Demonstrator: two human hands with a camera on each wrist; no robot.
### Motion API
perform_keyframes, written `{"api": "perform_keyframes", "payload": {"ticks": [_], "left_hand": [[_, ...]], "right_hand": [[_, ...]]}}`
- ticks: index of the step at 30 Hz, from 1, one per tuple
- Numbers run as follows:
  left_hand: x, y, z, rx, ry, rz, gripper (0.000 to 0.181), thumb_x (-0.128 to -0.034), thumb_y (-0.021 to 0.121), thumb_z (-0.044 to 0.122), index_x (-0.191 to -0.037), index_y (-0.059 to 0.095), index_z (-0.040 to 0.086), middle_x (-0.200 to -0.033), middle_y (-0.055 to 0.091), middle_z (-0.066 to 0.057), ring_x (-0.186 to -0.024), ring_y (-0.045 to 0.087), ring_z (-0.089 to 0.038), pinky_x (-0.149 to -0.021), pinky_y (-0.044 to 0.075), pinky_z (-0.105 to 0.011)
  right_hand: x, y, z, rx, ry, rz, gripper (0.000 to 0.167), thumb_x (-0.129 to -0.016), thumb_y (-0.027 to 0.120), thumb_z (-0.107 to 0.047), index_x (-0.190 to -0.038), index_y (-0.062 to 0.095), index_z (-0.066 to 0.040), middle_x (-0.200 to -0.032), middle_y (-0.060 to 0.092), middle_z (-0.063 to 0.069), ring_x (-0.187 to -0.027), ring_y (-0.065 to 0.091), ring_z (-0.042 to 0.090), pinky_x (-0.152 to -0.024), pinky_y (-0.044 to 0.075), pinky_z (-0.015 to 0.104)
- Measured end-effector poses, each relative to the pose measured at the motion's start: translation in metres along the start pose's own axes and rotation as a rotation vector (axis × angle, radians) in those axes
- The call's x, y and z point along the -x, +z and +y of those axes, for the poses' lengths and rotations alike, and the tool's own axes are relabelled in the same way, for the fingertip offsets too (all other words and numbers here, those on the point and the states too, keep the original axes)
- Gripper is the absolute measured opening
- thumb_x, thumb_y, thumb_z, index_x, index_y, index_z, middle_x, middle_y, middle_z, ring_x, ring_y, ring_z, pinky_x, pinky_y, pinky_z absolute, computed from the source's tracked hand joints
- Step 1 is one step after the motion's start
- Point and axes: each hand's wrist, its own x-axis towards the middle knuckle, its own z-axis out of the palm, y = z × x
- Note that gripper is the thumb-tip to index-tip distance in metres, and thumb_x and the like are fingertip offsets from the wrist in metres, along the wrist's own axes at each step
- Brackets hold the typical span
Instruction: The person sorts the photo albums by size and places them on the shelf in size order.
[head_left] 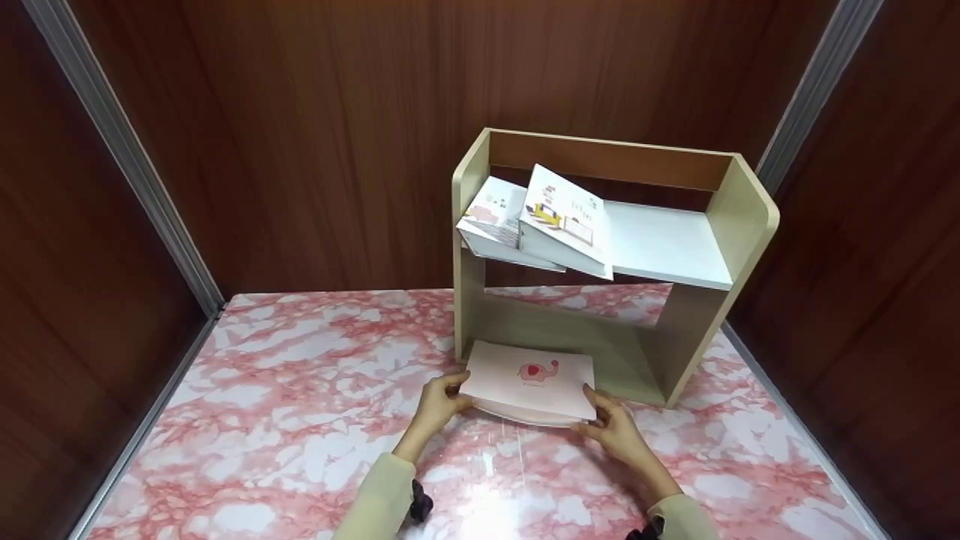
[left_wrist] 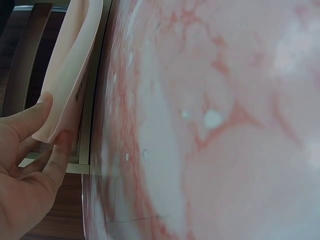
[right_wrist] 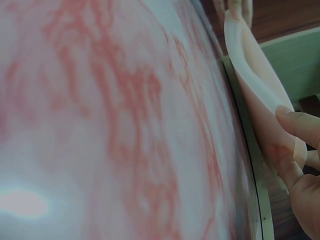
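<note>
A pale pink book with a red elephant on its cover (head_left: pixel 496 369) lies flat at the front left of the small shelf's bottom board (head_left: pixel 630 360). My left hand (head_left: pixel 437 405) pinches its near left corner, thumb and fingers on opposite faces. At the near right corner, my right hand (head_left: pixel 616 431) grips it the same way. In the left wrist view the pink book (left_wrist: pixel 67 75) sags between its covers, and a barcode shows on its underside. The right wrist view shows the book's page edges (right_wrist: pixel 250 70) bowed, with the right thumb and finger on its end.
Two white-covered books, one with a pink picture (head_left: pixel 491 202) and one with a yellow picture (head_left: pixel 562 214), lean over on the left of the upper board (head_left: pixel 664 236). The wooden shelf unit (head_left: pixel 750 217) stands on a red-and-white marbled table (head_left: pixel 300 420). Dark wood panels (head_left: pixel 322 150) surround it.
</note>
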Motion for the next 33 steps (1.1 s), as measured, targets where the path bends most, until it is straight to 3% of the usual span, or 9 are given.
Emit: {"api": "perform_keyframes", "payload": {"ticks": [2, 7, 10, 13, 17, 21, 25, 27, 33], "left_hand": [[-0.002, 0.001, -0.005, -0.002, -0.006, 0.005, 0.049, -0.0779, 0.069, -0.003, -0.122, 0.051, -0.014, -0.126, 0.049, -0.033, -0.083, 0.059, -0.026, -0.072, 0.054, -0.029], [-0.007, 0.003, -0.021, -0.020, -0.010, 0.008, 0.051, -0.0783, 0.071, 0.001, -0.124, 0.052, -0.011, -0.127, 0.051, -0.028, -0.084, 0.058, -0.022, -0.076, 0.054, -0.027], [-0.009, 0.005, -0.027, -0.049, 0.008, 0.017, 0.050, -0.0778, 0.071, 0.003, -0.123, 0.053, -0.010, -0.126, 0.053, -0.026, -0.084, 0.058, -0.018, -0.078, 0.053, -0.026], [-0.010, 0.005, -0.028, -0.064, 0.028, 0.027, 0.050, -0.0772, 0.072, 0.003, -0.121, 0.054, -0.010, -0.124, 0.054, -0.026, -0.082, 0.058, -0.017, -0.076, 0.053, -0.025], [-0.010, 0.005, -0.028, -0.082, 0.040, 0.035, 0.049, -0.0776, 0.073, 0.005, -0.121, 0.055, -0.010, -0.123, 0.055, -0.025, -0.081, 0.058, -0.017, -0.074, 0.053, -0.024], [-0.010, 0.005, -0.027, -0.082, 0.033, 0.028, 0.049, -0.0785, 0.072, 0.005, -0.122, 0.054, -0.010, -0.124, 0.055, -0.025, -0.080, 0.059, -0.014, -0.076, 0.053, -0.025], [-0.009, 0.005, -0.026, -0.082, 0.022, 0.009, 0.051, -0.0797, 0.071, 0.006, -0.124, 0.052, -0.010, -0.128, 0.052, -0.025, -0.077, 0.059, -0.013, -0.080, 0.053, -0.027], [-0.009, 0.005, -0.025, -0.084, 0.021, 0.006, 0.051, -0.0801, 0.070, 0.007, -0.125, 0.051, -0.009, -0.129, 0.051, -0.025, -0.081, 0.059, -0.016, -0.082, 0.053, -0.029], [-0.011, 0.005, -0.026, -0.101, 0.028, 0.022, 0.050, -0.0798, 0.071, 0.007, -0.123, 0.053, -0.010, -0.127, 0.053, -0.024, -0.101, 0.059, -0.028, -0.085, 0.052, -0.033]], "right_hand": [[0.000, 0.000, 0.000, -0.018, 0.009, -0.003, 0.070, -0.074, 0.069, 0.011, -0.132, 0.031, 0.020, -0.133, 0.034, 0.037, -0.092, 0.056, 0.023, -0.069, 0.047, 0.015], [0.000, 0.000, -0.001, 0.007, -0.008, -0.004, 0.069, -0.074, 0.070, 0.010, -0.131, 0.031, 0.022, -0.136, 0.029, 0.039, -0.124, 0.033, 0.047, -0.090, 0.046, 0.038], [-0.001, 0.000, 0.000, 0.014, -0.020, -0.002, 0.069, -0.074, 0.070, 0.011, -0.130, 0.031, 0.023, -0.135, 0.029, 0.040, -0.123, 0.034, 0.047, -0.089, 0.047, 0.036], [-0.001, 0.000, 0.001, 0.004, -0.033, 0.001, 0.069, -0.073, 0.070, 0.012, -0.130, 0.031, 0.023, -0.134, 0.029, 0.041, -0.115, 0.044, 0.043, -0.081, 0.050, 0.024], [-0.001, 0.001, 0.002, 0.030, -0.056, 0.023, 0.068, -0.072, 0.071, 0.012, -0.129, 0.034, 0.022, -0.129, 0.036, 0.041, -0.092, 0.052, 0.029, -0.065, 0.045, 0.015], [-0.001, 0.001, 0.000, 0.076, -0.045, 0.040, 0.067, -0.071, 0.071, 0.012, -0.128, 0.037, 0.020, -0.124, 0.041, 0.038, -0.075, 0.050, 0.017, -0.058, 0.041, 0.014], [-0.001, 0.000, -0.003, 0.099, -0.012, 0.027, 0.066, -0.073, 0.068, 0.014, -0.130, 0.036, 0.019, -0.124, 0.041, 0.037, -0.054, 0.033, 0.006, -0.051, 0.032, 0.013], [-0.001, 0.000, -0.004, 0.106, 0.001, 0.023, 0.065, -0.073, 0.067, 0.014, -0.131, 0.036, 0.018, -0.125, 0.042, 0.036, -0.052, 0.028, 0.006, -0.050, 0.030, 0.013], [-0.002, 0.000, -0.004, 0.146, 0.007, 0.042, 0.065, -0.073, 0.071, 0.010, -0.130, 0.040, 0.016, -0.124, 0.044, 0.034, -0.066, 0.043, 0.014, -0.056, 0.038, 0.014]]}}
